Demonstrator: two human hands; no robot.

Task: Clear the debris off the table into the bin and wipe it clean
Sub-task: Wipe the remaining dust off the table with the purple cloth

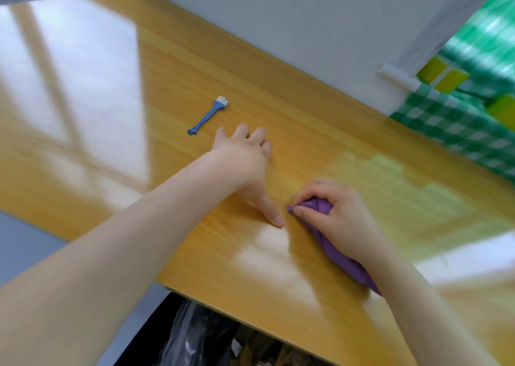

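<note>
Both hands are down on the worktop point(278, 92). Of the two, the left hand point(245, 156) lies flat, fingers straight and spread, thumb stretched back toward its partner, holding nothing. The right hand point(337, 215) is curled round a bunched purple cloth point(344, 262) and presses it to the wood just beside the left thumb. The cloth's tail trails back under the wrist.

The worktop, a glossy wooden slab, fills most of the view and carries bright window glare. No loose debris shows on it, though the picture is soft with blur and glare, so fine crumbs could be there unseen. At the right edge of view is a green checked covering point(451, 126) with yellow blocks point(443, 74) on it. Below the near edge sits the bin point(200, 335), lined with clear plastic and holding what looks like brownish scraps. Smallest is a blue brush point(209, 115), which lies alone on the wood near the left hand's fingertips but apart from them.

The clearing part looks done, since scraps are in the bin and none show on the surface. Wiping seems under way near the front edge. The wide stretch to the left and the far side probably remains to be covered, and the brush lies in the path of that.
</note>
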